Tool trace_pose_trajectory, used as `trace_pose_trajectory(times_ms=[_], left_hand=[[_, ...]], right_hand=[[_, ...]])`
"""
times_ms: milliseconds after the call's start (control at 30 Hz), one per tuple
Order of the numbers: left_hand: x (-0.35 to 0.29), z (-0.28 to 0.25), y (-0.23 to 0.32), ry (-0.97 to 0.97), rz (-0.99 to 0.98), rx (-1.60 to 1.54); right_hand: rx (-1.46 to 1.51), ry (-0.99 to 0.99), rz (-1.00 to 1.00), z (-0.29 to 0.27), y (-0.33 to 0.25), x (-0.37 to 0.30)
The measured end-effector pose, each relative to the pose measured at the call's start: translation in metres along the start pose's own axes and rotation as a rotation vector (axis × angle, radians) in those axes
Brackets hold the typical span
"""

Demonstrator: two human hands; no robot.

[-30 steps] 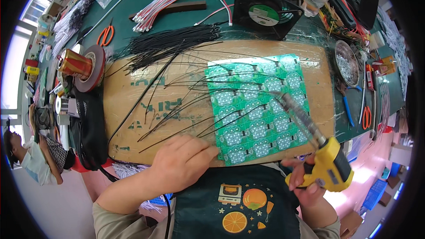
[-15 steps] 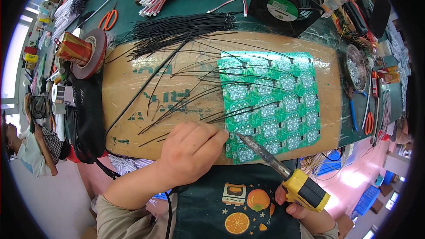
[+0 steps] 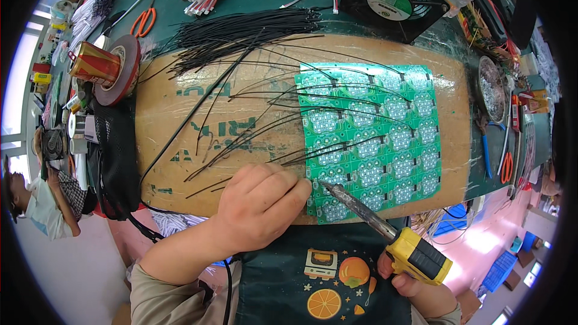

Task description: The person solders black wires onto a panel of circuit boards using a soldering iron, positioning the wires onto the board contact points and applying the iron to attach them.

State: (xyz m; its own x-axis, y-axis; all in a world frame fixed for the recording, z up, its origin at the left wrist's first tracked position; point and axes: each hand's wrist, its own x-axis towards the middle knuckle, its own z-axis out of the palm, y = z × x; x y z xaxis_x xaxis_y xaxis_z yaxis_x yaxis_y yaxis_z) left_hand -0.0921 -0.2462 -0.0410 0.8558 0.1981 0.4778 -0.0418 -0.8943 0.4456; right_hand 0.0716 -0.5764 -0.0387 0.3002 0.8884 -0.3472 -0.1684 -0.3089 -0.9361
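A green circuit board panel (image 3: pixel 377 121) with rows of repeated round patterns lies on a brown cardboard sheet (image 3: pixel 174 84). Several thin black wires run leftward from its pads. At the panel's lower left edge, my left hand (image 3: pixel 256 204) is closed in a pinch. A black wire (image 3: pixel 205 192) runs out from behind its knuckles; the pinched end is hidden by the fingers. My right hand (image 3: pixel 402 274) grips the yellow and black handle of a soldering iron (image 3: pixel 418 257). The iron's dark tip points up and left, at the panel close by my left fingertips.
Behind the cardboard lies a heap of black wires (image 3: pixel 241 33). A black fan (image 3: pixel 391 0) stands at the far right, near a metal dish (image 3: pixel 492 89). At left are a red can (image 3: pixel 95 65), a tape reel (image 3: pixel 127 72) and orange-handled scissors (image 3: pixel 143 22). Another person (image 3: pixel 42 204) sits far left.
The view has shifted slightly, so the fan and the wire heap sit a little higher in the picture. Both hands and the soldering iron keep nearly the same places at the panel.
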Motion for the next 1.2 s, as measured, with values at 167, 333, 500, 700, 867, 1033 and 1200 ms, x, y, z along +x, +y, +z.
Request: trace_pose_trajectory(times_ms=[167, 333, 500, 700, 867, 1033, 1200], left_hand=[[0.000, 0.001, 0.001, 0.003, 0.008, 0.009], [0.000, 0.001, 0.001, 0.002, 0.008, 0.011], [0.000, 0.001, 0.001, 0.008, 0.013, 0.012], [0.000, 0.001, 0.001, 0.004, 0.009, 0.011], [0.001, 0.001, 0.002, -0.003, 0.007, 0.010], [0.001, 0.001, 0.001, 0.004, 0.010, 0.015], [0.001, 0.001, 0.002, 0.002, 0.007, 0.018]], right_hand=[[0.125, 0.029, -0.005, 0.002, 0.003, 0.004], [0.175, 0.028, 0.000, 0.004, 0.003, 0.008], [0.157, 0.029, -0.018, 0.007, 0.007, 0.007], [0.126, 0.088, -0.042, 0.011, -0.002, 0.011], [0.140, 0.114, -0.039, 0.013, -0.001, 0.011], [0.159, 0.021, -0.012, 0.004, 0.006, 0.007], [0.199, 0.017, -0.025, 0.005, 0.007, 0.008]])
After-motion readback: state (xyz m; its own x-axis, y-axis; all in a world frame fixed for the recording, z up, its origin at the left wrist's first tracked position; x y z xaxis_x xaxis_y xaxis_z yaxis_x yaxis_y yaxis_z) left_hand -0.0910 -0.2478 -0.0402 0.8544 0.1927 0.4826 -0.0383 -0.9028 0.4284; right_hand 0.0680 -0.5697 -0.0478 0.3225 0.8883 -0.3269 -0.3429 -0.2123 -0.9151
